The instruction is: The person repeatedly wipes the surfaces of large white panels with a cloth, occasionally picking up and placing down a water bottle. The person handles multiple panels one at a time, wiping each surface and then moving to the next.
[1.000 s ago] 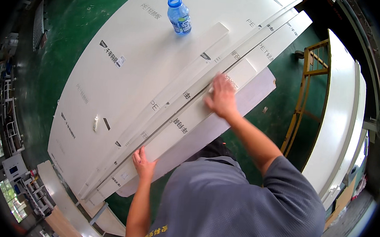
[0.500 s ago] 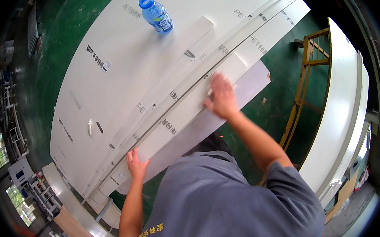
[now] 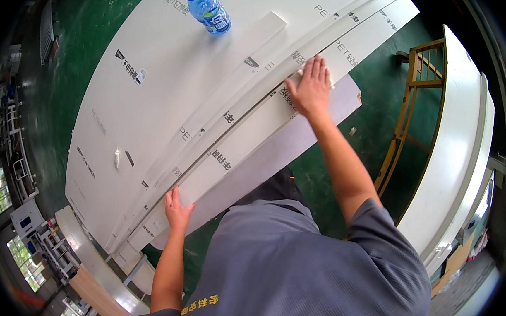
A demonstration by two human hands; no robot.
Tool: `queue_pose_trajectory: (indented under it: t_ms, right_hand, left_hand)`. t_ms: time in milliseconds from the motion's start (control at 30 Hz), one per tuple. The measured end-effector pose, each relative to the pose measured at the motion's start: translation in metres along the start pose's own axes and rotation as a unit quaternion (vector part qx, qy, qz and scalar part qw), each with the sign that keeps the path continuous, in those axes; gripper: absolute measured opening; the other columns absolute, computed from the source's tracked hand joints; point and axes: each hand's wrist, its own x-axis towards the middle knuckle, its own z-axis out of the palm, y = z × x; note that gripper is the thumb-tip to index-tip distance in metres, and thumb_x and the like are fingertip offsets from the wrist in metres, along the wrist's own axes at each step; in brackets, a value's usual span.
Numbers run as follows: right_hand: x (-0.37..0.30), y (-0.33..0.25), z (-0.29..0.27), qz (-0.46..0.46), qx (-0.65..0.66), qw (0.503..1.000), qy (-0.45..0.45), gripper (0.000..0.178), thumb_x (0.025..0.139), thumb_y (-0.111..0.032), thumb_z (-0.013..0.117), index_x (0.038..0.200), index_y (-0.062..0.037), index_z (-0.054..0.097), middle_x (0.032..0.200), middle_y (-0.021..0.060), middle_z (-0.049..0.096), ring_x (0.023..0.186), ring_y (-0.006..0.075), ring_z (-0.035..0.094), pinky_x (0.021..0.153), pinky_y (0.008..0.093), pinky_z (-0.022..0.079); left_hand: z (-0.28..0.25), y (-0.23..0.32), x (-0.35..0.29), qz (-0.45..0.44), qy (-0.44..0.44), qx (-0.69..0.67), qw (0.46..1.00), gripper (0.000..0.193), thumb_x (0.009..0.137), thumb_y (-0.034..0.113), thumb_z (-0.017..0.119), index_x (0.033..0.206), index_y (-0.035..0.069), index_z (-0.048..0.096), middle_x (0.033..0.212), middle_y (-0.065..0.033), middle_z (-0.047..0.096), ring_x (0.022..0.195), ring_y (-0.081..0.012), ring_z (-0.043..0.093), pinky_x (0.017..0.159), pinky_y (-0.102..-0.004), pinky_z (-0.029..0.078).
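A long white panel strip (image 3: pixel 220 158) with dark print lies diagonally along the near edge of a large white board (image 3: pixel 151 110). My right hand (image 3: pixel 310 91) lies flat on its upper right part, pressing a white cloth or tissue (image 3: pixel 331 85) that peeks out beside the fingers; most of it is hidden. Lower down, my left hand (image 3: pixel 178 208) rests on the strip near its left end, fingers apart and holding nothing. Below the strip juts a pale lavender panel (image 3: pixel 277 142).
A blue-capped bottle (image 3: pixel 207 11) stands on the board near a short white strip (image 3: pixel 261 38). A small white tube (image 3: pixel 117 158) lies at left. To the right, a yellow metal trolley (image 3: pixel 406 104) sits beside stacked white panels (image 3: pixel 451 136) on green floor (image 3: pixel 367 116).
My right hand has slid up and to the right along the strip, the white cloth with it. My left hand has shifted slightly, staying on the strip near its left end.
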Motion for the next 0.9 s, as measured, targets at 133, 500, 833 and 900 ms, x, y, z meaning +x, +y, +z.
queue_pose_trajectory:
  t_ms: [133, 500, 833, 900]
  right_hand:
    - [-0.048, -0.032, 0.004, -0.151, 0.066, 0.983, -0.074, 0.095, 0.094, -0.059, 0.056, 0.156, 0.0073, 0.029, 0.166, 0.0254, 0.025, 0.156, 0.0369, 0.02, 0.128, 0.0456, 0.016]
    - [-0.033, -0.018, 0.02, -0.049, 0.051, 0.997, -0.018, 0.094, 0.094, -0.058, 0.056, 0.158, 0.0056, 0.028, 0.166, 0.0255, 0.026, 0.156, 0.0366, 0.019, 0.128, 0.0473, 0.014]
    - [-0.03, -0.006, 0.011, -0.096, -0.048, 0.994, 0.014, 0.092, 0.099, -0.059, 0.051, 0.157, 0.0072, 0.025, 0.167, 0.0239, 0.022, 0.157, 0.0369, 0.016, 0.127, 0.0468, 0.014]
    - [-0.061, -0.049, 0.009, -0.121, -0.037, 0.992, -0.021, 0.093, 0.098, -0.056, 0.054, 0.158, 0.0071, 0.024, 0.167, 0.0237, 0.021, 0.157, 0.0368, 0.016, 0.127, 0.047, 0.014]
  left_hand:
    - [0.004, -0.001, 0.001, -0.006, -0.002, -0.01, 1.0, 0.095, 0.058, 0.016, 0.094, 0.142, 0.007, 0.052, 0.126, -0.0141, 0.054, 0.121, -0.0371, 0.052, 0.103, -0.0471, 0.045]
    - [0.006, 0.004, -0.006, -0.014, -0.006, -0.042, 0.999, 0.093, 0.059, 0.014, 0.093, 0.142, 0.008, 0.052, 0.127, -0.0141, 0.054, 0.12, -0.0378, 0.053, 0.103, -0.0468, 0.046]
    - [0.006, -0.005, -0.005, -0.025, 0.017, -0.034, 0.999, 0.091, 0.062, 0.024, 0.092, 0.144, 0.011, 0.054, 0.133, -0.0077, 0.055, 0.123, -0.0337, 0.052, 0.107, -0.0442, 0.045]
    - [0.008, -0.008, -0.005, -0.03, 0.016, -0.044, 0.998, 0.092, 0.064, 0.024, 0.092, 0.145, 0.011, 0.052, 0.134, -0.008, 0.055, 0.125, -0.0337, 0.051, 0.11, -0.0444, 0.043]
